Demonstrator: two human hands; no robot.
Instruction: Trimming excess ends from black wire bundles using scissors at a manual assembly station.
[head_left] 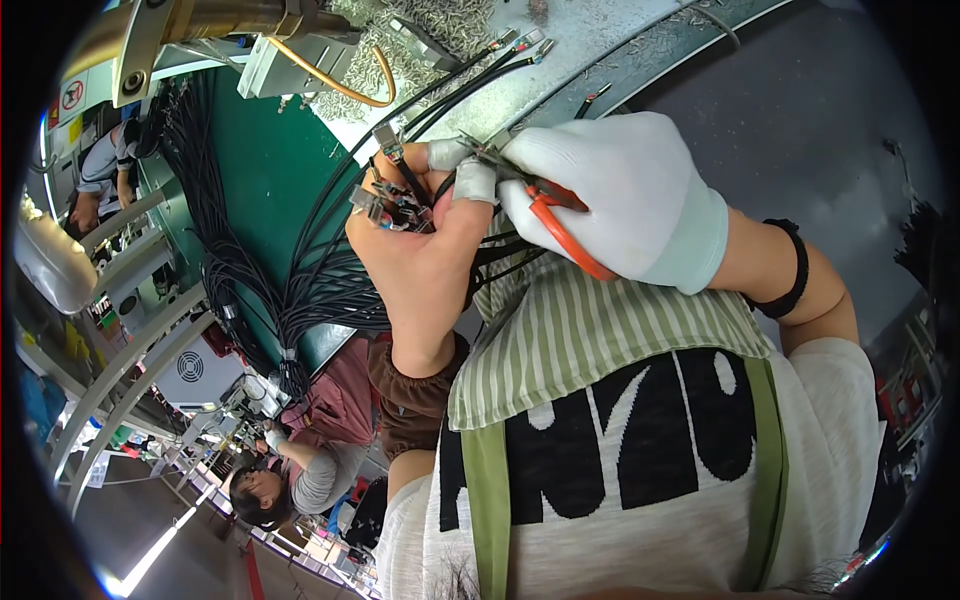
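While cables [408, 213] in LH [424, 258] — pliers [550, 222] RH [632, 190].

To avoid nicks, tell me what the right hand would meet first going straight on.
The red-handled tool in the right hand would likely meet white-covered fingertips of the left hand, though depth is unclear.
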